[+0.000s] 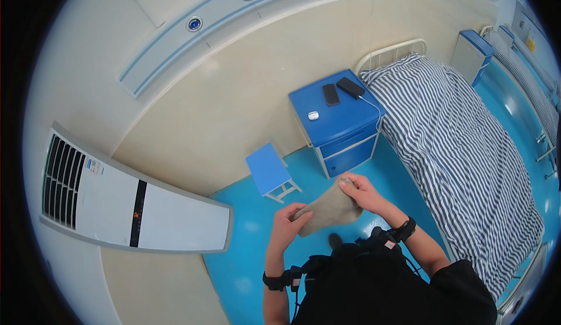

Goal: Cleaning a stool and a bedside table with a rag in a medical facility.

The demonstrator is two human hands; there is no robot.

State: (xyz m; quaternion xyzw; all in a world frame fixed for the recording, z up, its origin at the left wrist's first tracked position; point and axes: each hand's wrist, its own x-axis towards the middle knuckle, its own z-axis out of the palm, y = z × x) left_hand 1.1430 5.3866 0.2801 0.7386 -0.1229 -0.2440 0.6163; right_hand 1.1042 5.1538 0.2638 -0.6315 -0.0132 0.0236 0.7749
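A grey-brown cloth [329,211] is stretched between my two hands in front of my body, above the blue floor. My left hand [289,224] pinches its left end between thumb and fingers. At the upper right corner, my right hand [361,192] grips the cloth, the thumb lying on top of it. The fabric looks folded or doubled, but I cannot tell what kind of cloth item it is. Black straps with small devices sit around both wrists.
A blue stool [268,169] stands ahead. Behind it is a blue bedside cabinet [333,125] bearing a smartphone [331,94], a black power bank [350,88] with a white cable and a small white case [313,115]. To the right is a striped bed [456,149]; to the left, a floor-standing air conditioner [179,215].
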